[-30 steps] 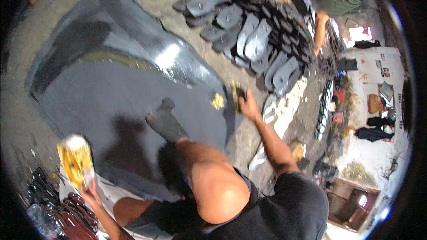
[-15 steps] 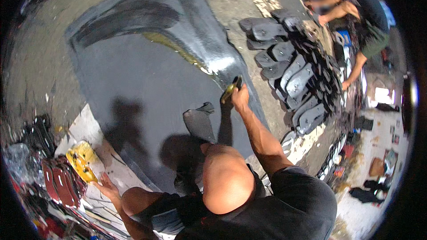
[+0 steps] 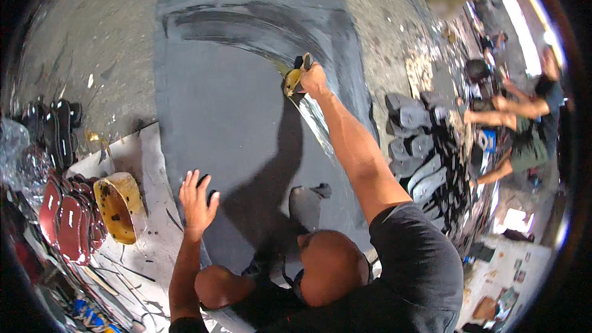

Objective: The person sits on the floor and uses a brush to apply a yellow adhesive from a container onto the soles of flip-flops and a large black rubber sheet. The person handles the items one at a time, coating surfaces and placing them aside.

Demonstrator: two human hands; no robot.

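Observation:
A large dark grey sheet point(image 3: 216, 98) lies flat on the floor in front of me. Wet, shiny streaks of glue point(image 3: 240, 24) curve across its far part and down its right side. My right hand point(image 3: 315, 80) grips a yellow, glue-smeared spreader point(image 3: 293, 82), pressed down at the edge of the wet band. Whether it is a brush or a flat blade I cannot tell. Over the sheet's near left edge, my left hand point(image 3: 197, 203) is held with its fingers spread, holding nothing. Left of it stands a yellow tub point(image 3: 117, 208) with dark spots and amber glue inside.
Dark red shoe soles point(image 3: 71, 222) and black ones point(image 3: 60, 132) are stacked at the left. Many grey soles point(image 3: 410, 114) are heaped right of the sheet. Beyond them a person point(image 3: 530, 111) sits working. My bent knees point(image 3: 333, 268) border the sheet's near side.
My right hand has swept the spreader away from me and slightly left, along the wet band. My left hand has moved from beside the yellow tub to the sheet's edge. The view has turned.

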